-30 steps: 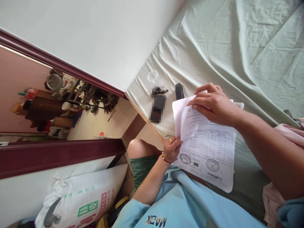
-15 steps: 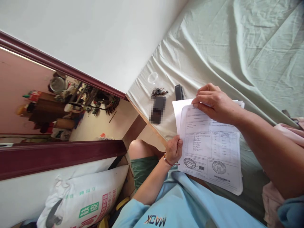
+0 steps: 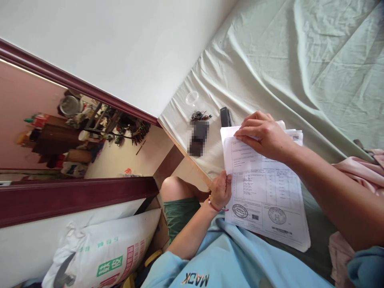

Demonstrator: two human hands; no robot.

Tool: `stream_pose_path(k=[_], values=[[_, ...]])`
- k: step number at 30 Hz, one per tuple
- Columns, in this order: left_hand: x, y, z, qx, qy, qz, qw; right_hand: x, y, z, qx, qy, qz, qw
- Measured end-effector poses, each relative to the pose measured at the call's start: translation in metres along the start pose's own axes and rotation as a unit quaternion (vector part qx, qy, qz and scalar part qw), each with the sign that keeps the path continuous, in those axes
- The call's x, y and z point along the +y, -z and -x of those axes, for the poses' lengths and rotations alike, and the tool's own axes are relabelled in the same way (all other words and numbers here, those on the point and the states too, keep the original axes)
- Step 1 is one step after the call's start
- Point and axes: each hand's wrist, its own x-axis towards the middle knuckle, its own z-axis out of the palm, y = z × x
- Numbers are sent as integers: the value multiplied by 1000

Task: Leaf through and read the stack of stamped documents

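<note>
A stack of printed papers [image 3: 267, 200] with oval stamps and a table lies tilted above my lap. My left hand [image 3: 221, 188] is closed on the stack's left edge, thumb on top. At the top edge, my right hand [image 3: 261, 130] pinches the upper sheet near its left corner, fingers together. Other sheets stick out behind that one, so their edges are uneven. A black stapler-like object [image 3: 225, 117] lies just beyond the papers, its near end hidden by them.
On the pale green bedsheet [image 3: 264, 72] lie a clear round lid-like piece [image 3: 192, 98], a bunch of keys [image 3: 200, 116] and a blurred-out dark object [image 3: 198, 138]. A white printed sack [image 3: 102, 248] stands at lower left, by a dark red door frame [image 3: 75, 200]. Pink cloth [image 3: 357, 172] lies right.
My right hand has shifted left along the top edge with the upper sheet. The sheet's corner now lies flatter, and more of the back sheets shows at the upper right.
</note>
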Motion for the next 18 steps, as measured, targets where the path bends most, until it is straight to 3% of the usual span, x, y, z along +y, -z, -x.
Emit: stream_pose_path(k=[18], values=[[7, 4, -2, 1, 12, 46, 999, 1, -3, 0, -9, -26, -14, 1000]])
